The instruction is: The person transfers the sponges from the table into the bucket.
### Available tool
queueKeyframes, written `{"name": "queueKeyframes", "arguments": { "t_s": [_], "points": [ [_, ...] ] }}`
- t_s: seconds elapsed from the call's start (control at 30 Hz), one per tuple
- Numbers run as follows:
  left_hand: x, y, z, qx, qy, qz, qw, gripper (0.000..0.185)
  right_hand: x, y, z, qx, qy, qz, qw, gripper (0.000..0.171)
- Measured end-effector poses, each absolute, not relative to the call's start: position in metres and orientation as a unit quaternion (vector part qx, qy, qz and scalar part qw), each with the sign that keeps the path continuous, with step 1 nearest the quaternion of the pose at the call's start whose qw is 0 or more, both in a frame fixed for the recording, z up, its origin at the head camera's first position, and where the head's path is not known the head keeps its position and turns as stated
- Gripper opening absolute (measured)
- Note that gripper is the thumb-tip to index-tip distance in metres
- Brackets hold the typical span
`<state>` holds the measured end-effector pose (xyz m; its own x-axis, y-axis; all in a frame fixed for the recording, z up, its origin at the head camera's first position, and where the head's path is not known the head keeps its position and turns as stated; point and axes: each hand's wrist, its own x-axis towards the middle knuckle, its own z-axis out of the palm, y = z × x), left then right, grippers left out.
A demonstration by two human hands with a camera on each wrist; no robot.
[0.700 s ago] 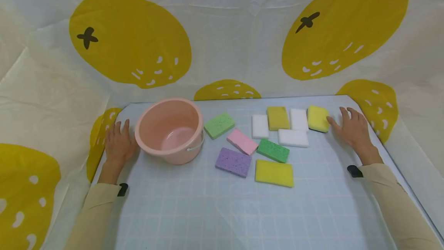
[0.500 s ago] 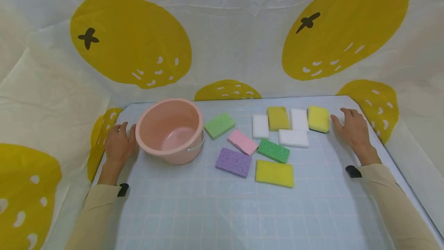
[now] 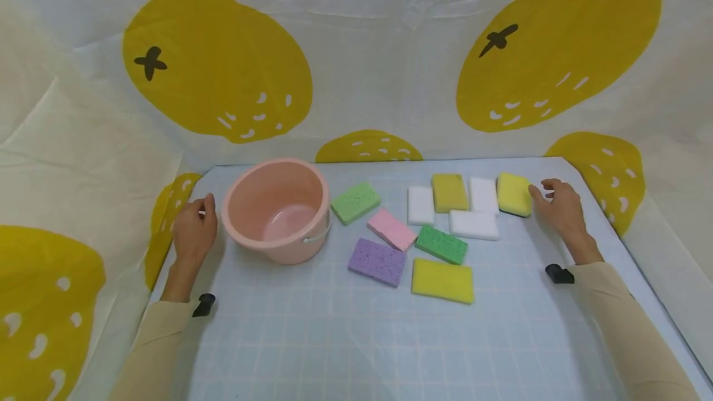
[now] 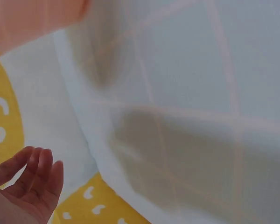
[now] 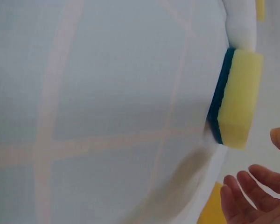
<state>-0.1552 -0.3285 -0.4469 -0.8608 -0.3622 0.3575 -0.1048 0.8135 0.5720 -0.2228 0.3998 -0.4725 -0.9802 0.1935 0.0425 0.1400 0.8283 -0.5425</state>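
My left hand [image 3: 194,228] hovers just left of a pink bucket [image 3: 328,194], its fingers loosely bent and holding nothing. In the left wrist view that hand [image 4: 30,186] shows relaxed fingers, with part of the bucket [image 4: 32,23] at the top left. On the far right, my right hand [image 3: 562,212] is beside a yellow sponge with a dark scouring layer [image 3: 514,194]. The right wrist view shows a gap between this hand [image 5: 259,186] and the sponge [image 5: 240,98]. The right fingers are loosely bent and hold nothing.
Left of that sponge lie white sponges [image 3: 473,224] and a dull yellow sponge [image 3: 449,193]. Light green [image 3: 355,203], pink [image 3: 392,229], purple [image 3: 377,262], dark green [image 3: 442,244] and flat yellow [image 3: 442,280] sponges lie mid-table. Fruit-printed cloth [image 3: 384,79] hangs behind.
My left hand's fingers have bent more and moved slightly right. The right hand's fingers have curled in a little. The whole view has shifted slightly; sponges and bucket stay in place.
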Motion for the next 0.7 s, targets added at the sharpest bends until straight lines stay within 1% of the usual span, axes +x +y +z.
{"name": "queueKeyframes", "arguments": {
  "t_s": [0.17,0.3,0.4,0.63,0.7],
  "points": [
    [-0.152,-0.32,-0.437,0.158,-0.908,-0.323,0.216,0.059,-0.225,0.393,-0.472,-0.108,-0.947,0.302,0.023,0.073],
    [-0.149,-0.313,-0.43,0.162,-0.889,-0.369,0.218,0.06,-0.227,0.39,-0.471,-0.107,-0.946,0.304,0.017,0.073],
    [-0.144,-0.308,-0.423,0.161,-0.868,-0.422,0.206,0.061,-0.228,0.388,-0.47,-0.109,-0.945,0.308,0.008,0.074],
    [-0.134,-0.294,-0.407,0.171,-0.818,-0.533,0.134,0.061,-0.227,0.386,-0.469,-0.128,-0.942,0.31,-0.021,0.082],
    [-0.132,-0.291,-0.405,0.169,-0.804,-0.558,0.121,0.059,-0.227,0.385,-0.469,-0.131,-0.942,0.308,-0.029,0.085]
  ]
}}
